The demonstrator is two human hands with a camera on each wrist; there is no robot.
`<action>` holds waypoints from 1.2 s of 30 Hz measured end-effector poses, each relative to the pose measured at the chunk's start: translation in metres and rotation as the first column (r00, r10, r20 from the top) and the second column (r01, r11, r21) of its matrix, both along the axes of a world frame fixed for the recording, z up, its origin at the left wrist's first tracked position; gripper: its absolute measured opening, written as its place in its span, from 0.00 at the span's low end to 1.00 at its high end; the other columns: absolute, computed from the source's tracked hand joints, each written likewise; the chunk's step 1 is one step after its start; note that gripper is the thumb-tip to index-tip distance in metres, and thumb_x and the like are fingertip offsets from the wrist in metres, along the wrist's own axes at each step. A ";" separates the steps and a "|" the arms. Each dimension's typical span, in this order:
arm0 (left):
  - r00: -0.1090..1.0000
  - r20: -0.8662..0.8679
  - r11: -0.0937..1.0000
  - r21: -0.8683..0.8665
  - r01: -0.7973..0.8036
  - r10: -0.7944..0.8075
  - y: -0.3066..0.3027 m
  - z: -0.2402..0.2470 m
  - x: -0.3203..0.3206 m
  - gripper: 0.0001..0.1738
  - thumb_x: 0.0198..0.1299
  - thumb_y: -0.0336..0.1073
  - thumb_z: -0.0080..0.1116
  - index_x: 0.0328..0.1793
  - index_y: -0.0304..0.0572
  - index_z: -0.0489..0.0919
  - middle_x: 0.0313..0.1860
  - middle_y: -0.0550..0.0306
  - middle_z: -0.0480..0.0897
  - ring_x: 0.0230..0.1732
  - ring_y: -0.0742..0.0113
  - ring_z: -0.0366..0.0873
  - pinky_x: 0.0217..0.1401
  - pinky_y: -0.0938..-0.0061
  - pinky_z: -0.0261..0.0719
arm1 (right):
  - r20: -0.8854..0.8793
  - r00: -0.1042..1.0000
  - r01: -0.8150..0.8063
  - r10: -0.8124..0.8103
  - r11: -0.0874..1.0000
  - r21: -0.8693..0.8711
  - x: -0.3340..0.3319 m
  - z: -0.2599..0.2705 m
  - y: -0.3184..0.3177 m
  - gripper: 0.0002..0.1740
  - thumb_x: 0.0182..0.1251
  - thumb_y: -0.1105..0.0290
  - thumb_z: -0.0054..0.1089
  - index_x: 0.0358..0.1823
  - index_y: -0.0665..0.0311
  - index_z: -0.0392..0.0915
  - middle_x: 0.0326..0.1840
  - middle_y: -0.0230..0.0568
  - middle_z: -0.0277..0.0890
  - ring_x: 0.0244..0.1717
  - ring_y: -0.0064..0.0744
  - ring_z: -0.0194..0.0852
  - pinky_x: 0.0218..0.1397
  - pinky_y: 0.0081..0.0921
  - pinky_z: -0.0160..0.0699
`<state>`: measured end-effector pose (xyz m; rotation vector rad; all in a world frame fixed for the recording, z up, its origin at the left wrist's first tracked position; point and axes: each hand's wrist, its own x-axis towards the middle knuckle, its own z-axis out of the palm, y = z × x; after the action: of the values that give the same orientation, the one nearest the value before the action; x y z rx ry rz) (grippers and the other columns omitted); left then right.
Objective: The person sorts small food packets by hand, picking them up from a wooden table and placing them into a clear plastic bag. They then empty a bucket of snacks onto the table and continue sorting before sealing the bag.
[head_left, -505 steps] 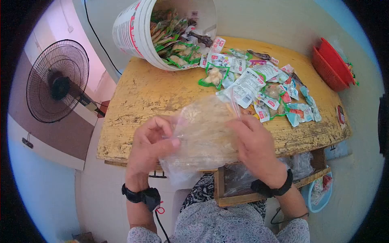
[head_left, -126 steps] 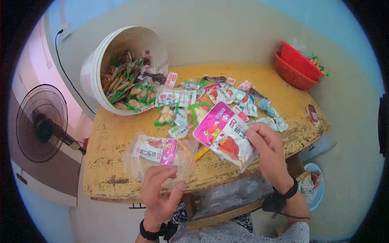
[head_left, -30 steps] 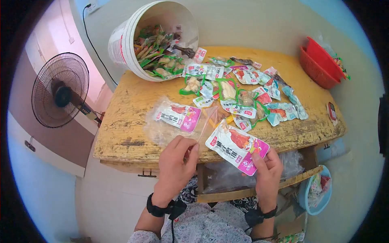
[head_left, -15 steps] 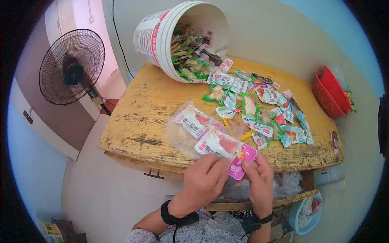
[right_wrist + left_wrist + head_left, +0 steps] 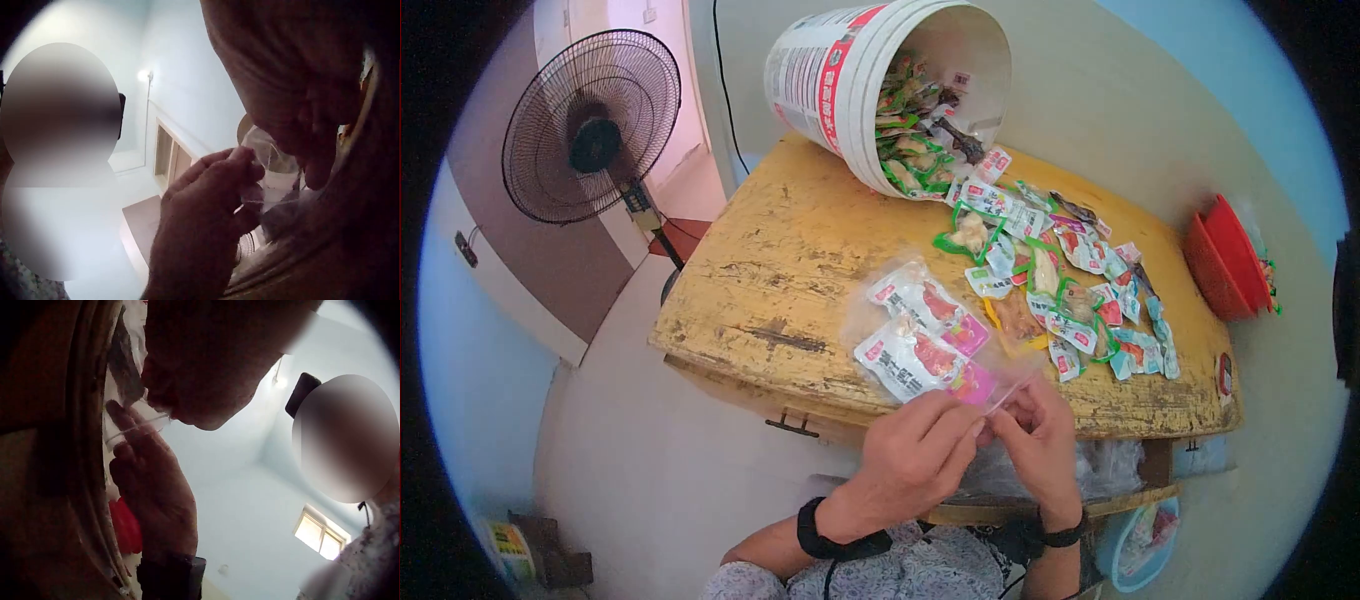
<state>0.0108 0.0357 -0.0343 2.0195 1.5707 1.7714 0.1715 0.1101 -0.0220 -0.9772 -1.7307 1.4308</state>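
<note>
A clear zip bag (image 5: 880,305) lies on the yellow table with two white-and-pink snack packets inside, the nearer packet (image 5: 905,360) partly beneath the farther packet (image 5: 930,300)'s lower edge line. My left hand (image 5: 915,455) pinches the bag's mouth at its near side. Beside it, my right hand (image 5: 1040,445) pinches the same mouth edge a little to the right. In the left wrist view the bag's zip strip (image 5: 137,428) runs across the right hand's fingers. The right wrist view shows the clear plastic (image 5: 275,156) stretched between both hands.
A white bucket (image 5: 825,85) lies tipped at the back, full of packets. Several loose packets (image 5: 1065,300) spread over the table's right half, near red baskets (image 5: 1225,260). An open drawer (image 5: 1115,500) holds plastic bags. A blue basin (image 5: 1135,545) and a fan (image 5: 590,130) stand on the floor.
The second packet has gone from the right hand into the bag beside the first. Both hands now meet at the bag's mouth; earlier the bag was handled without packets. The head view has shifted.
</note>
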 end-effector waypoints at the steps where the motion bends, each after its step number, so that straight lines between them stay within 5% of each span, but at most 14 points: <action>1: 1.000 0.000 1.000 -0.007 0.010 -0.010 -0.001 0.000 0.000 0.11 0.56 0.24 0.68 0.46 0.37 0.83 0.36 0.49 0.83 0.33 0.52 0.84 0.33 0.64 0.81 | 0.062 0.998 -0.032 0.030 0.999 0.025 0.002 -0.001 0.001 0.29 0.70 0.81 0.58 0.73 0.66 0.68 0.44 0.41 0.85 0.36 0.26 0.84 0.39 0.25 0.85; 7: 0.999 -0.005 0.997 0.067 0.036 -0.036 0.006 -0.001 0.001 0.11 0.57 0.24 0.67 0.47 0.36 0.82 0.37 0.48 0.83 0.34 0.52 0.83 0.34 0.63 0.81 | 0.437 0.886 -0.349 0.157 0.845 0.405 -0.008 0.000 0.017 0.33 0.66 0.75 0.58 0.75 0.56 0.68 0.43 0.50 0.84 0.36 0.48 0.85 0.39 0.38 0.85; 12: 0.999 0.032 1.000 0.015 0.013 -0.014 0.007 -0.011 -0.006 0.10 0.60 0.25 0.65 0.47 0.36 0.81 0.36 0.48 0.82 0.34 0.49 0.82 0.35 0.62 0.80 | 0.600 0.794 -0.383 -0.096 0.688 0.617 -0.029 0.002 0.012 0.34 0.64 0.74 0.58 0.74 0.56 0.67 0.59 0.55 0.78 0.51 0.61 0.81 0.47 0.49 0.84; 15: 0.994 0.109 0.999 -0.041 0.007 -0.003 0.012 -0.015 -0.008 0.07 0.62 0.25 0.63 0.45 0.36 0.80 0.36 0.47 0.81 0.34 0.48 0.81 0.35 0.63 0.79 | 0.556 0.829 -0.384 -0.053 0.669 0.637 -0.025 -0.003 0.018 0.34 0.64 0.72 0.59 0.73 0.58 0.66 0.65 0.55 0.73 0.55 0.60 0.80 0.51 0.48 0.84; 21: 0.989 0.144 0.988 -0.142 0.060 -0.039 0.016 -0.013 -0.008 0.03 0.69 0.26 0.57 0.47 0.35 0.76 0.37 0.51 0.76 0.33 0.63 0.75 0.38 0.71 0.75 | 0.405 0.884 -0.430 0.233 0.744 0.511 0.013 0.015 0.027 0.20 0.71 0.70 0.57 0.63 0.63 0.76 0.58 0.54 0.80 0.54 0.53 0.82 0.51 0.44 0.83; 27: 0.985 0.164 0.977 -0.195 0.091 -0.059 0.024 -0.010 -0.006 0.05 0.67 0.26 0.59 0.47 0.36 0.76 0.36 0.47 0.77 0.31 0.53 0.78 0.33 0.65 0.75 | 0.348 0.935 -0.190 0.073 0.930 0.316 0.035 0.072 0.071 0.13 0.73 0.67 0.59 0.52 0.65 0.83 0.45 0.49 0.85 0.45 0.46 0.86 0.47 0.36 0.83; 30: 0.987 0.141 0.970 -0.218 0.105 -0.076 0.028 -0.010 -0.006 0.05 0.67 0.26 0.60 0.46 0.37 0.76 0.34 0.47 0.77 0.30 0.52 0.78 0.32 0.64 0.75 | 0.367 0.928 -0.141 -0.061 0.854 0.500 0.036 0.079 0.123 0.13 0.74 0.69 0.60 0.54 0.67 0.82 0.44 0.44 0.86 0.42 0.32 0.84 0.49 0.29 0.82; 36: 0.991 0.084 0.970 -0.211 0.124 -0.108 0.027 -0.015 -0.011 0.05 0.65 0.27 0.61 0.45 0.37 0.77 0.34 0.46 0.79 0.31 0.48 0.80 0.32 0.62 0.76 | 0.535 0.807 -0.269 -0.250 0.650 0.710 0.006 0.057 0.212 0.17 0.72 0.65 0.62 0.57 0.65 0.81 0.54 0.46 0.85 0.55 0.45 0.83 0.59 0.40 0.80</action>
<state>0.0000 0.0629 -0.0490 1.8848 1.5161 1.5400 0.1777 0.3220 0.0347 -0.9465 -2.4800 0.2099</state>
